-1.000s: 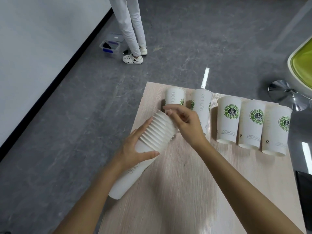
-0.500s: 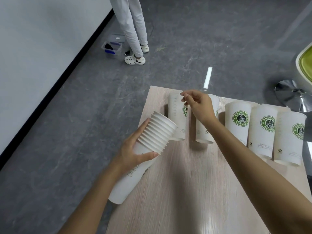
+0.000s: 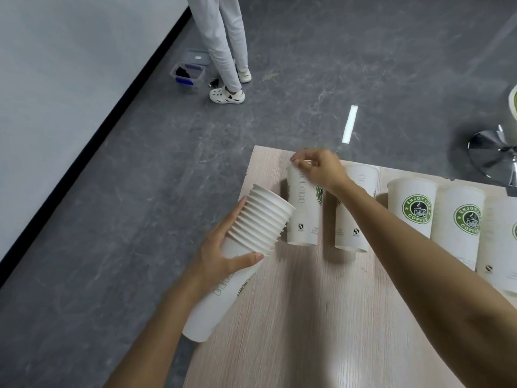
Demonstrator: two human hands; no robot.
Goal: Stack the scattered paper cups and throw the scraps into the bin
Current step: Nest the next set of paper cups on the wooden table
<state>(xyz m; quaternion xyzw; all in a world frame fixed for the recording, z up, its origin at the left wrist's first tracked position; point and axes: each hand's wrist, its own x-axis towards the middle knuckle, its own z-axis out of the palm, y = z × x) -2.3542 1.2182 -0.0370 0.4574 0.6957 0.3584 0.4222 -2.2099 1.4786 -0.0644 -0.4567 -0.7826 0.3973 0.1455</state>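
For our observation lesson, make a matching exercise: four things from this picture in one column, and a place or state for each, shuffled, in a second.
Things
1. stack of nested cups
2. leftmost standing cup
3. clear plastic box
4. cup with the full green logo

States
A. on the grey floor
B. standing untouched
C. gripped at the top by the right hand
D. tilted in the left hand

Pairs: 1-D, 2-C, 3-A, 4-B

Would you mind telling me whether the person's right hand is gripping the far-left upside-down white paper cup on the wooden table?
Yes, the right hand pinches the raised base of the far-left upside-down white paper cup.
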